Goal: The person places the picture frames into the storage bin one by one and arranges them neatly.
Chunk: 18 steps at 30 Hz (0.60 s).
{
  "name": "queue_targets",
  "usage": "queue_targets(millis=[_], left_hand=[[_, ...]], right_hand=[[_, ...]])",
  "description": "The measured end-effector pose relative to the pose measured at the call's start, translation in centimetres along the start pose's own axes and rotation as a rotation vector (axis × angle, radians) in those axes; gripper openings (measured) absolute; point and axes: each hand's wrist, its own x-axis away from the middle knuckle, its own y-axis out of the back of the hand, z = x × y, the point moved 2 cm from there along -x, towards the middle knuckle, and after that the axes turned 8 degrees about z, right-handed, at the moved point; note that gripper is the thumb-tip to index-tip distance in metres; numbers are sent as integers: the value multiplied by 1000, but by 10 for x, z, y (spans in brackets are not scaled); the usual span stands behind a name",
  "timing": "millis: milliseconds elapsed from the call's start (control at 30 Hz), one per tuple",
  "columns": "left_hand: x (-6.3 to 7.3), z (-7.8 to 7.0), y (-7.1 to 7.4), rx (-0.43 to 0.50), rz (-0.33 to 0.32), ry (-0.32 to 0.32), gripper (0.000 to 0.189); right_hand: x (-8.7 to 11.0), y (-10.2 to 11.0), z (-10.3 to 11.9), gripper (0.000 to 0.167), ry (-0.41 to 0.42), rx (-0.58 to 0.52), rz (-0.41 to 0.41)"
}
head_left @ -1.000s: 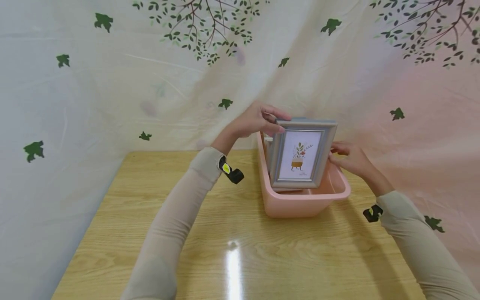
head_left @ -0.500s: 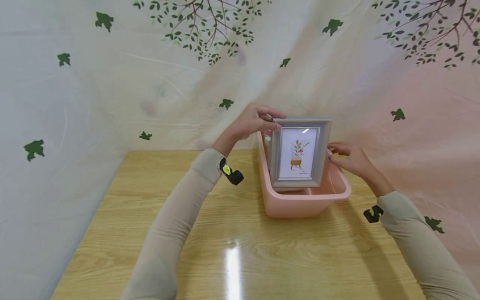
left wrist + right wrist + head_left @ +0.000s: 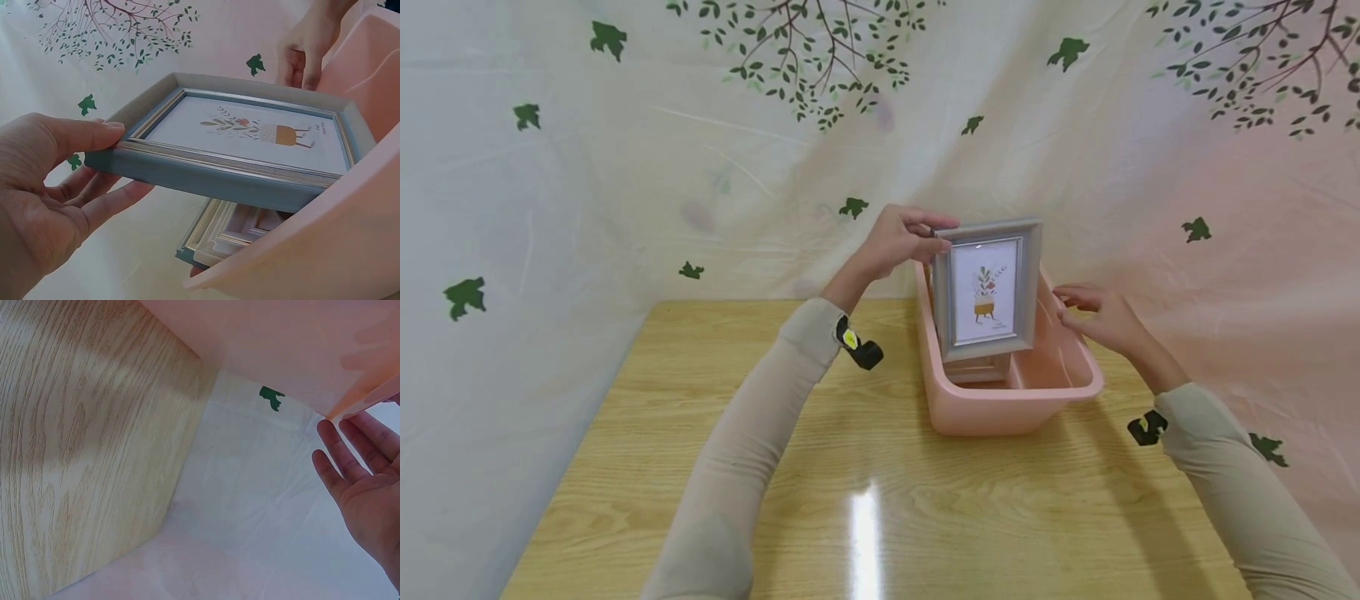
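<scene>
My left hand pinches the upper left corner of a grey-blue picture frame, thumb on its face and fingers behind. The frame shows a potted plant print and is held up, slightly tilted, over a pink plastic bin; its lower part overlaps the bin's inside. More picture frames lie in the bin beneath it, partly hidden. My right hand holds the bin's right rim at the back; in the right wrist view its fingers lie along the outside, just under the edge.
The bin stands on a wood-grain table near its back edge. Behind hangs a pale curtain printed with leaves and branches, close to the bin. A bright light reflection lies on the table front.
My left hand has moved a little left, and the picture frame has risen and shifted left, uncovering another frame beneath it in the bin. The right hand and bin have stayed in place.
</scene>
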Motion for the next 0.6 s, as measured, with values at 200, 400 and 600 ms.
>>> queue_targets(millis=[200,400,600], left_hand=[[0,6,-5,-31,50,23,30],[-1,8,-10,-25,103,43,30],[-1,12,-13,-33,173,82,31]], right_hand=[[1,0,0,45,-10,9,-11],[0,0,-1,45,12,12,-23],[0,0,-2,45,21,11,-25]])
